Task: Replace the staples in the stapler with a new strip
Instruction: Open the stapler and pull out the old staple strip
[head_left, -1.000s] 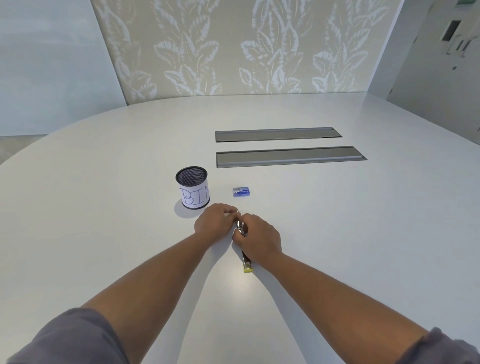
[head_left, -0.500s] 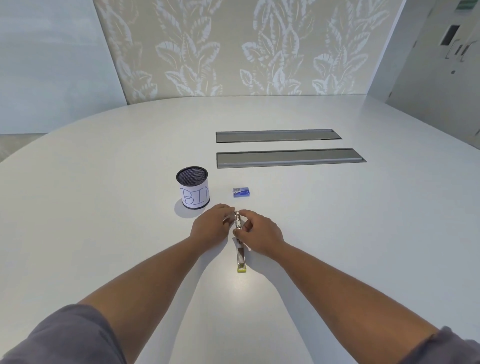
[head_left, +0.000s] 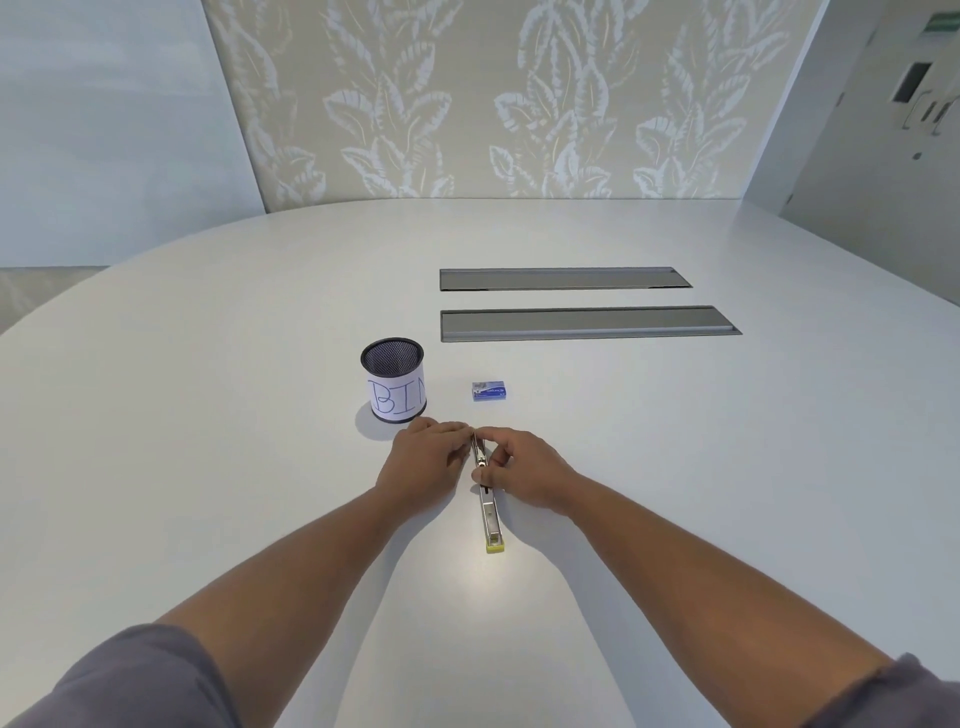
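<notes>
The stapler (head_left: 487, 493) now lies swung fully open along the worktop (head_left: 208, 415), yellow end toward the near edge, where a second ago it was covered. Left hand (head_left: 423, 470) and right hand (head_left: 524, 470) each pinch narrow at its far end, apparently working the old strip loose; staple box (head_left: 489, 391) and "BIN" cup (head_left: 393, 378) wait beyond.

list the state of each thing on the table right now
stapler: lying flat on the table, swung open, far end between both hands
left hand: fingertips pinching at the stapler's far end
right hand: fingers on the stapler's far end
staple box: closed, untouched, beyond the hands
mesh cup labelled BIN: upright, contents not visible
two table hatches: shut
</notes>
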